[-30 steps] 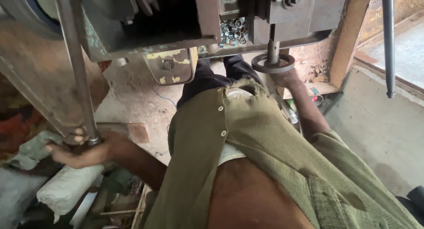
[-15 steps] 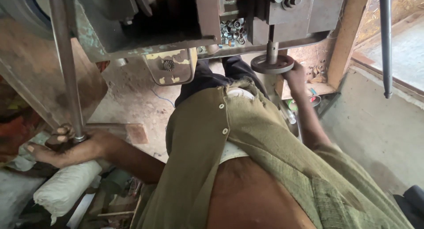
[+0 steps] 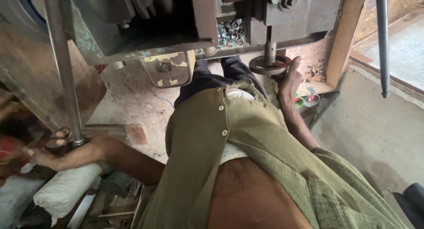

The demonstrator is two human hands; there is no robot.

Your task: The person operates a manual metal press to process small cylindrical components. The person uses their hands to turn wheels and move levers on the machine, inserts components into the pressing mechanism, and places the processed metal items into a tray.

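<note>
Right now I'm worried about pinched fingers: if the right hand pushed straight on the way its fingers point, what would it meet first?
The right hand points up at the round metal disc on the machine's spindle; its fingertips look already against the rim, so it would probably meet the disc first.

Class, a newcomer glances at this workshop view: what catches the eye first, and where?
The heavy grey metal press fills the top. Below its centre-right, the right hand touches the round dark metal disc on the spindle. At lower left, the left hand closes around the upright steel lever rod.
</note>
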